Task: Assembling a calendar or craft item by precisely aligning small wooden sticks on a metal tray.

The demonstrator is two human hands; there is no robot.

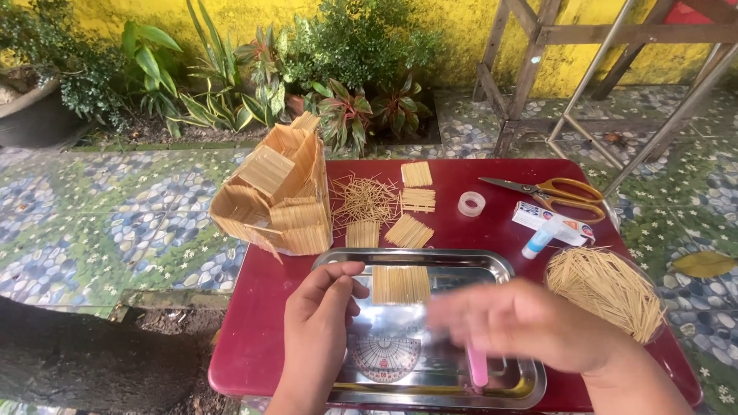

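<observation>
Left hand (323, 307) reaches in from the lower edge, forearm near vertical, fingers curled loosely together with the tips resting at the near-left rim of the steel tray (503, 265); it grips nothing that can be seen. Right hand (515, 319) enters from the lower right, palm down over the tray's right half, badly motion-blurred; whether its fingers are spread or closed cannot be told. A pink stick-like tool (477, 366) shows just below that hand, lying on or just over the tray floor; contact with the fingers cannot be made out. On the tray, between the two hands and nearer the far rim, lies a flat panel of toothpicks (400, 284) set side by side. A clear protractor (384, 358) lies on the tray's near part, partly covered by the left hand. The tray sits on a small red table (257, 307), whose near edge is cut off by the frame. Far side of the tray: four more small toothpick panels (409, 230) and a loose tangle of toothpicks (364, 198). At the table's left corner stands a model house of toothpick panels (277, 196). To the right: tape roll (471, 204), orange-handled scissors (550, 192), glue tube (540, 238) on its box, and a clear bowl heaped with toothpicks (607, 288), touching the right wrist. Potted plants (338, 77) and a yellow wall lie beyond.
</observation>
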